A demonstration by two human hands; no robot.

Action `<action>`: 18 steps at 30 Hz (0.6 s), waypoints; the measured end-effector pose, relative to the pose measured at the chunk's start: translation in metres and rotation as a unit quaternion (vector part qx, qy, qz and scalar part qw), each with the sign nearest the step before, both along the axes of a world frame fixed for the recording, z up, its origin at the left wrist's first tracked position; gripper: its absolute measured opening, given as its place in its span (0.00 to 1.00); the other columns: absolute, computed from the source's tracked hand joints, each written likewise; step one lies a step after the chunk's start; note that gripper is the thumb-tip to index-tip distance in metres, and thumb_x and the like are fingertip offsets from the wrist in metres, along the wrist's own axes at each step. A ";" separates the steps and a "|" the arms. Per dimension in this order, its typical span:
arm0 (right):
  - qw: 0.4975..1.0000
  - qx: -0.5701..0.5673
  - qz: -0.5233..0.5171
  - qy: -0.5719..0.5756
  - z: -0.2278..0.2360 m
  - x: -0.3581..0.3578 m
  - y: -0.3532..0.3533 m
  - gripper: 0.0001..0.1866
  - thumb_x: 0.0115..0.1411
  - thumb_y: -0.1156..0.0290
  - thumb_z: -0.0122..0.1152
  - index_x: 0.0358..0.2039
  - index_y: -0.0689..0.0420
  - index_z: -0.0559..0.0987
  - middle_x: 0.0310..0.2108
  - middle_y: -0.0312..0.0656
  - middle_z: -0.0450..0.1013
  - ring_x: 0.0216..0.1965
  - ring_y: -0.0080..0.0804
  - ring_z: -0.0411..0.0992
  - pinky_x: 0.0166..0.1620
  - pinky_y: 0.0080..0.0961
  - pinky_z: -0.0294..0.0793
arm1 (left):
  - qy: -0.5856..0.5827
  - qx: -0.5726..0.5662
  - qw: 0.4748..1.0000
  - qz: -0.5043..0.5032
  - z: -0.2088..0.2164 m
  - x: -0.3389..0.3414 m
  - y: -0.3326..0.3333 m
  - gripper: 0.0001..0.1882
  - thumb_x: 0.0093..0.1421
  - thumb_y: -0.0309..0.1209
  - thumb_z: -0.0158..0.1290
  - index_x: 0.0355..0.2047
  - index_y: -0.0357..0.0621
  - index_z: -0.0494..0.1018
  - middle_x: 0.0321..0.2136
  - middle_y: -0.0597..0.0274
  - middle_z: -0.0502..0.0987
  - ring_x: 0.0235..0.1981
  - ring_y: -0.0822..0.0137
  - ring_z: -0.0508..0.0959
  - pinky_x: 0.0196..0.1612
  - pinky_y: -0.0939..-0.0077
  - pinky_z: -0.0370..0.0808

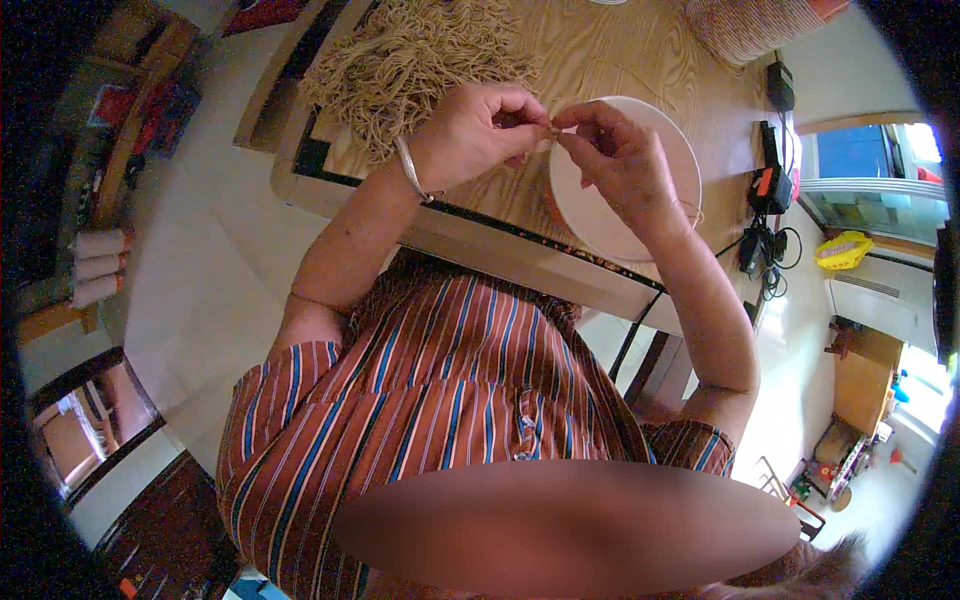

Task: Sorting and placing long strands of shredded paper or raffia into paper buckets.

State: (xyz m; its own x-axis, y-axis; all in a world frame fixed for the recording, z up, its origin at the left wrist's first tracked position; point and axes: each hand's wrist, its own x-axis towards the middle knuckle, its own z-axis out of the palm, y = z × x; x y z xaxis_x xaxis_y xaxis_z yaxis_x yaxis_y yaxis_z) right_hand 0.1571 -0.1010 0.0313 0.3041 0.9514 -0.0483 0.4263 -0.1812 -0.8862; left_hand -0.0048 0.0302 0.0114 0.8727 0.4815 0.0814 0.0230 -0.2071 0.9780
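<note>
Strand (pixel 552 127): thin, short, tan, pinched at each end between the fingertips of the left hand (pixel 478 135) and right hand (pixel 622 160), held above a white bowl (pixel 672 170). Heap of matching tan cord (pixel 415 65) lies just left on the wooden surface (pixel 600 50).

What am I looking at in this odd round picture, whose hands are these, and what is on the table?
There is no machine: a person wears a wide fisheye camera on the head, looking down, so straight edges bend. The left hand and right hand meet over a white bowl on the wooden table. Their fingertips pinch something thin between them, too small to identify; it may be a strand from the heap of tan cord lying at the left. Black chargers and cables sit at the table's right edge.
</note>
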 end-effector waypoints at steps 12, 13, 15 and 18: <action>0.998 0.019 0.014 0.056 -0.005 0.001 0.003 0.07 0.62 0.72 0.61 0.38 0.61 0.79 0.27 0.36 0.77 0.24 0.17 0.71 0.26 0.18 0.72 | -0.013 -0.255 0.966 -0.037 -0.023 -0.004 0.002 0.09 0.64 0.30 0.55 0.39 0.37 0.77 0.30 0.65 0.79 0.27 0.76 0.78 0.33 0.78 0.81; 0.998 0.029 0.015 0.053 -0.006 0.001 0.002 0.07 0.62 0.72 0.61 0.38 0.61 0.79 0.27 0.36 0.77 0.24 0.18 0.71 0.26 0.18 0.72 | -0.028 -0.268 0.963 -0.034 -0.022 -0.004 -0.002 0.09 0.64 0.31 0.55 0.39 0.37 0.77 0.29 0.65 0.78 0.27 0.76 0.78 0.33 0.78 0.81; 0.998 0.038 0.016 0.051 -0.006 0.001 0.002 0.07 0.62 0.72 0.61 0.38 0.61 0.79 0.27 0.36 0.77 0.23 0.18 0.71 0.26 0.19 0.72 | -0.043 -0.281 0.958 -0.031 -0.021 -0.004 -0.006 0.09 0.64 0.31 0.55 0.38 0.37 0.77 0.29 0.66 0.78 0.27 0.76 0.78 0.33 0.77 0.81; 0.999 0.031 0.011 0.025 -0.004 0.000 0.002 0.07 0.62 0.71 0.61 0.37 0.60 0.79 0.26 0.36 0.76 0.23 0.19 0.71 0.25 0.20 0.72 | -0.054 -0.246 0.968 -0.012 -0.019 -0.003 -0.009 0.11 0.63 0.33 0.57 0.38 0.37 0.78 0.28 0.66 0.78 0.28 0.76 0.78 0.33 0.77 0.81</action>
